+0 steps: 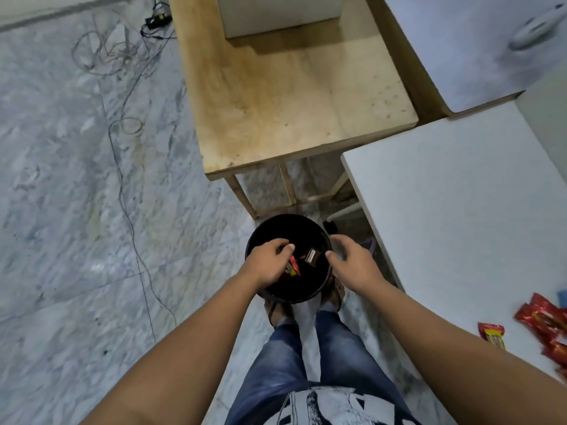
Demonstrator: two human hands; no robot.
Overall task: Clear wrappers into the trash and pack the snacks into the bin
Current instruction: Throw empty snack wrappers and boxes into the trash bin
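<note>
Dropping into the black trash can (322,237) on the floor, a dark wrapper (312,256) shows tilted in the can's mouth, one short edge catching light; whether it is falling or resting on other litter cannot be told. Beside it, toward the can's left side, a red-and-yellow wrapper (294,267) lies under the left hand (266,261), its long axis running from the thumb down toward the can's near rim.

That left hand hangs directly over the can's opening, fingers curled loosely with thumb and forefinger drawn close together; the red wrapper appears pinched at or just below those fingertips, though contact is not clear enough to be sure. Judged from this, the release is the move in hand, and the wrapper lies straight below the fingers, so simply spreading them should let it fall inside.

Over the can's right rim, the right hand (352,261) is spread and empty, fingers slack, touching nothing visible; the dark wrapper lies just to its left.

Farther right of the can, a white table (460,210) carries several red snack packets (543,323) near its front edge, with one red-and-yellow packet (492,334) a little apart from them. No bin for them is in view.
</note>
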